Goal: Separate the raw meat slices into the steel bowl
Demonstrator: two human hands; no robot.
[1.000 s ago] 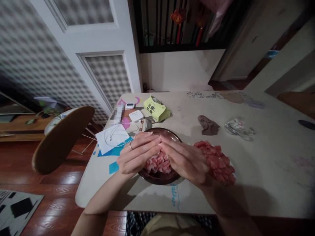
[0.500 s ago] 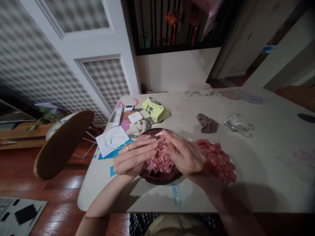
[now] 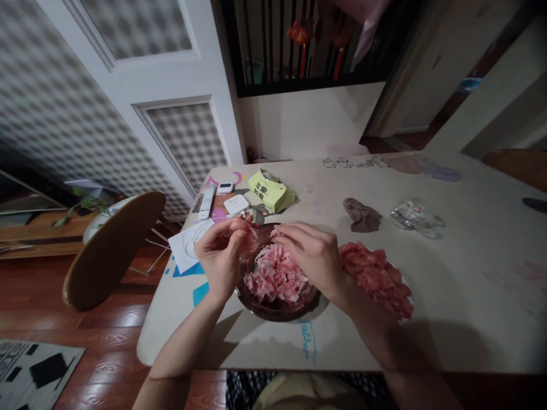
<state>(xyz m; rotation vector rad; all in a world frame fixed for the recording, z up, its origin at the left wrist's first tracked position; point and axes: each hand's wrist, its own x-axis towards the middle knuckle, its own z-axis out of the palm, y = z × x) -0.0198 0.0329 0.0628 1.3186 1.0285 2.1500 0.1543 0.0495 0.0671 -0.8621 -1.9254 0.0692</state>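
A dark round bowl point(image 3: 273, 313) holds a heap of pale pink shredded raw meat point(image 3: 277, 273). Over the bowl's left rim, my left hand point(image 3: 222, 247) pinches a thin piece of raw meat point(image 3: 248, 236) between thumb and fingers. My right hand point(image 3: 314, 250) reaches over the right side of the bowl, fingers closed together, with a small pale bit of meat at the tips. To the right of the bowl, partly behind my right forearm, lies a pile of redder raw meat slices point(image 3: 376, 279) on a plate whose pale edge barely shows.
A yellow-green packet point(image 3: 272, 191), a white remote point(image 3: 207, 202), small white devices point(image 3: 236, 204) and a paper sheet point(image 3: 188, 247) lie at the table's left. A crumpled brown cloth point(image 3: 361, 215) and a clear plastic package point(image 3: 412, 216) are farther back. A wooden chair point(image 3: 113, 250) stands left.
My hands have moved apart. The left turned from flat over the bowl to a pinch at its left rim, holding meat. More of the shredded meat now shows.
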